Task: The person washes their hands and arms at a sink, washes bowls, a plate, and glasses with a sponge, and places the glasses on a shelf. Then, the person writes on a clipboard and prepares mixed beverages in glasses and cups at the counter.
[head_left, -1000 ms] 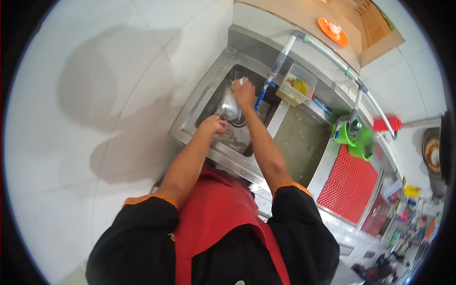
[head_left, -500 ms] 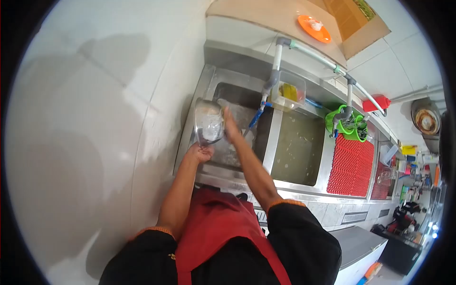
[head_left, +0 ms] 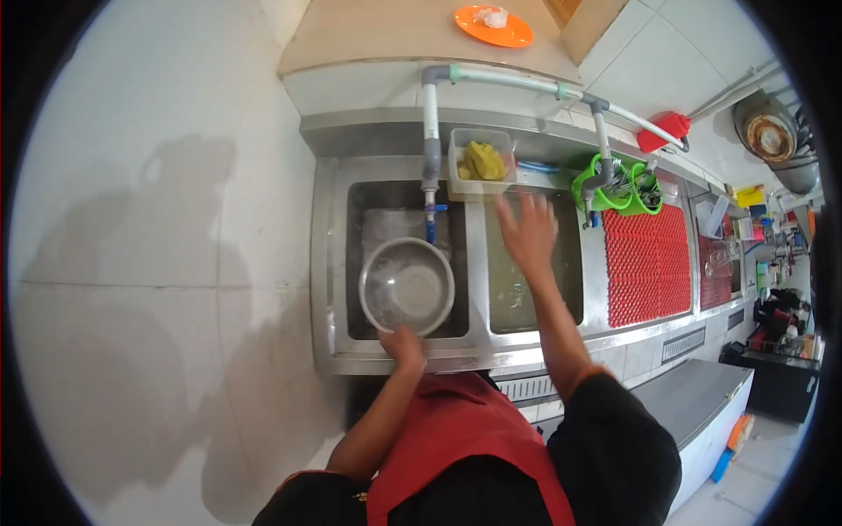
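Note:
A round metal bowl (head_left: 409, 287) sits upright in or just above the left sink basin (head_left: 355, 223). My left hand (head_left: 403, 344) grips its near rim, with the thumb side against the edge. Below the blue-handled tap (head_left: 431, 226), the bowl's far rim is close to the spout. My right hand (head_left: 529, 232) is empty and reaches over the second basin (head_left: 504, 302), which holds cloudy water with floating bits. Its fingers are spread, slightly blurred, and near a clear plastic container (head_left: 467, 186) with a yellow sponge or cloth (head_left: 484, 161) inside.
Two green baskets (head_left: 589, 195) of cutlery stand behind the second basin, beside a red perforated mat (head_left: 647, 272). White and grey pipes (head_left: 500, 77) run along the back. An orange plate (head_left: 469, 26) rests on the ledge. A tiled wall (head_left: 263, 333) borders the left.
The bowl has gone from tipped on its side to level. My right hand has left it and moved right, over the second basin. The camera view has turned.

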A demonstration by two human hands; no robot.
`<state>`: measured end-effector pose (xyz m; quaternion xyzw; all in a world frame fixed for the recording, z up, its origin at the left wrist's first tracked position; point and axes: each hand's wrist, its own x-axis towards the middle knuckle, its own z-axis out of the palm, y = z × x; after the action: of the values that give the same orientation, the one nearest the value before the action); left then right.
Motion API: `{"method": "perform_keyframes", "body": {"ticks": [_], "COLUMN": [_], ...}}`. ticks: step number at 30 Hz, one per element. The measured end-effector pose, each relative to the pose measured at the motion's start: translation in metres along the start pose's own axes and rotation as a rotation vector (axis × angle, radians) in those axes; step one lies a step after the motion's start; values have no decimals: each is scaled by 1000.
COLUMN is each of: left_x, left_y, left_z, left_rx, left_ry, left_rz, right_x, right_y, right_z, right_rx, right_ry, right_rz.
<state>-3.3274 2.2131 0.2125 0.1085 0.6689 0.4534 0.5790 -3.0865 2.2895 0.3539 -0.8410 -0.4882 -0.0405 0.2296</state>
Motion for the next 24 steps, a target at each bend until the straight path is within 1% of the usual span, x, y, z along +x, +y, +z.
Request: {"method": "perform_keyframes", "body": {"ticks": [1, 3, 4, 6, 7, 8, 9, 10, 11, 12, 13, 15, 16, 17, 18, 19, 20, 21, 22, 23, 24], "left_x": [-21, -80, -82, -84, -88, -72, -55, -85, -76, -71, -69, -63, -62, -51, -33, 9, 43, 41, 36, 38, 42], "left_y": [-12, -37, -91, -118, -93, -92, -92, -4, 37, 77, 106, 142, 146, 143, 139, 131, 134, 149, 155, 157, 154], "left_z": [6, 48, 73, 117, 129, 134, 139, 145, 149, 162, 177, 199, 199, 198, 196, 186, 181, 181, 175, 168, 157], "left_rx": [-9, 15, 144, 542, 819, 1085, 1362, 1059, 911, 995, 1081, 1294, 1286, 1360, 1438, 1421, 1406, 1556, 1699, 1720, 1734], "left_ry": [-57, -237, -369, -702, -902, -594, -144, -9, 117, 264, 304, 39, 53, 39, 24, -82, -193, -353, -519, -517, -518], "left_rz": [-87, -247, -363, -479, -466, -7, 338, 423, 549, 568, 571, 360, 388, 460, 533, 529, 527, 629, 726, 855, 981], "right_x": [-35, -81, -94, -101, -98, -97, -92, -97, -96, -98, -102, -115, -119, -121, -122, -123, -122, -119, -121, -126, -127], "right_y": [23, 91, 112, 152, 172, 194, 203, 205, 205, 209, 214, 222, 219, 215, 215, 219, 223, 233, 257, 272, 264], "right_z": [-14, -18, -22, -33, -36, -27, -15, -6, 0, 13, 32, 59, 73, 85, 92, 100, 111, 124, 151, 173, 170], "right_rx": [-48, 755, 754, 420, 323, 307, 141, -23, 31, 40, 67, 104, 138, 176, 242, 310, 315, 317, 267, 208, 216], "right_ry": [-161, -641, -668, -351, -272, -179, -182, -191, -248, -262, -237, -198, -183, -165, -153, -141, -273, -408, -466, -529, -509], "right_rz": [83, 535, 544, 196, 162, 57, 25, 10, 147, 145, 118, 77, 95, 121, 248, 375, 649, 919, 914, 911, 926]}}
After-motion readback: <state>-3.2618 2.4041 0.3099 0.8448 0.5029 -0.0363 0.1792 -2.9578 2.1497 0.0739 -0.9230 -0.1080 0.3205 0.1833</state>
